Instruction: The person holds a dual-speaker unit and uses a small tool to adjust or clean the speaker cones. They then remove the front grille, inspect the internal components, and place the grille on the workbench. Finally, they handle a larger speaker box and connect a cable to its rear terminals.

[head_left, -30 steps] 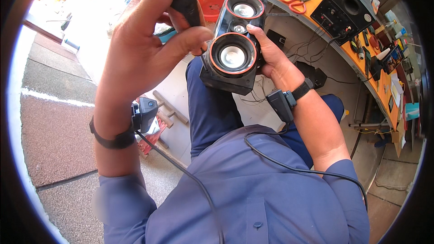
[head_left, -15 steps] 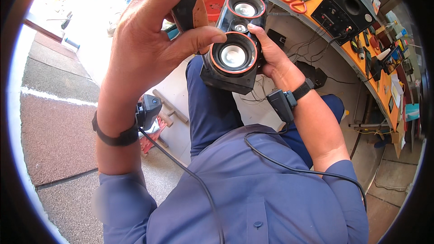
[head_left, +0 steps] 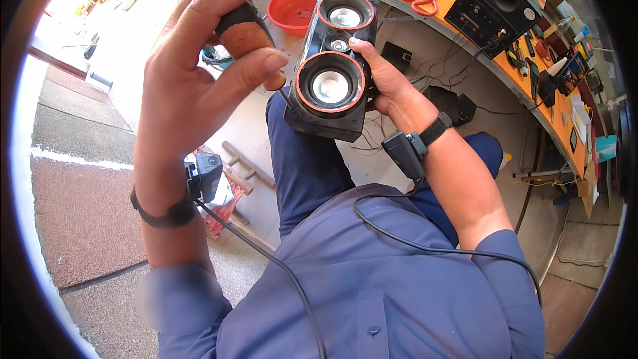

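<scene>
My right hand (head_left: 392, 83) grips a black speaker panel (head_left: 323, 125) by its right edge, the thumb lying beside the small middle driver. Two larger silver cones (head_left: 330, 87) with orange rings face up, one above the other. Closed around a thick black-and-brown handle, my left hand (head_left: 183, 73) holds what looks like a screwdriver (head_left: 247, 38). A thin dark shaft runs from below its fingers to the panel's lower left side; the tip's exact contact is hard to see. The panel's lower end is over my left thigh.
A curved orange workbench (head_left: 458, 23) spans the far right, bearing red-handled scissors (head_left: 419, 0), a black speaker box (head_left: 493, 10) and hand tools. A red basin (head_left: 292, 10) stands beyond the panel. Loose cables (head_left: 425, 73) and black parts lie on the floor below the bench.
My left hand has drawn left, away from over the panel, and the handle now tilts more. The whole view has shifted slightly, while my right hand keeps the same hold.
</scene>
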The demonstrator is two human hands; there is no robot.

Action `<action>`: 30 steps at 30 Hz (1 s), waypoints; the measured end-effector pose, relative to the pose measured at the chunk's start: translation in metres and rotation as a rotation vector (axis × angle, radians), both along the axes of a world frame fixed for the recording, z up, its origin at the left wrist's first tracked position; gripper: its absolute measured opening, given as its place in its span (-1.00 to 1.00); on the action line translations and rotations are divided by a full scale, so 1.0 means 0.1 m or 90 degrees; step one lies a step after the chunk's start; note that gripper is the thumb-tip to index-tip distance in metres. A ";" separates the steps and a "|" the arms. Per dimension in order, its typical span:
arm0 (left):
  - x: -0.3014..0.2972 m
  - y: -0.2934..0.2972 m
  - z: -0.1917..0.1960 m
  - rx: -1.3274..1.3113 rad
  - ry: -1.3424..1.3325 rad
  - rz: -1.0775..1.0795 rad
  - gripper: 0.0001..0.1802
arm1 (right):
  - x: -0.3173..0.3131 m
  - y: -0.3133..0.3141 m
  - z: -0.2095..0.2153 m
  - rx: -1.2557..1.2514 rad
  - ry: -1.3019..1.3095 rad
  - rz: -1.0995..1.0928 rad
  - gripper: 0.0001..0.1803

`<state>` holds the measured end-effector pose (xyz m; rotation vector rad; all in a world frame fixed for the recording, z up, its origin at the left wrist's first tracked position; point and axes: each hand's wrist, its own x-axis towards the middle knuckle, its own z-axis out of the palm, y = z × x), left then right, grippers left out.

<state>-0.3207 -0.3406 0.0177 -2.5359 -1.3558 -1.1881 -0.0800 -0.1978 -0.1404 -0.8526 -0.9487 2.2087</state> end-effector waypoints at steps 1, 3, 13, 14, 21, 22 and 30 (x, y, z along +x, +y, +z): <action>0.01 0.00 0.00 -0.012 -0.013 -0.008 -0.37 | 0.00 0.00 -0.01 -0.004 -0.012 -0.001 -0.31; 0.03 -0.03 -0.01 -0.124 -0.165 -0.108 -0.34 | 0.01 0.01 -0.02 -0.006 -0.030 -0.003 -0.30; 0.04 0.01 -0.04 -0.196 -0.132 -0.012 -0.29 | 0.00 0.01 -0.03 -0.015 -0.042 -0.003 -0.28; 0.05 0.00 -0.05 -0.167 -0.167 -0.043 -0.28 | -0.01 0.00 -0.04 -0.016 -0.034 -0.001 -0.28; 0.03 0.00 -0.06 -0.094 -0.088 -0.006 -0.32 | 0.00 -0.01 -0.08 0.033 -0.053 0.010 -0.22; 0.03 0.02 -0.07 -0.035 -0.004 0.054 -0.34 | 0.01 -0.01 -0.09 0.037 -0.060 0.016 -0.21; 0.05 0.04 -0.16 -0.116 -0.199 -0.098 -0.32 | 0.01 0.00 -0.11 0.054 -0.115 0.006 -0.17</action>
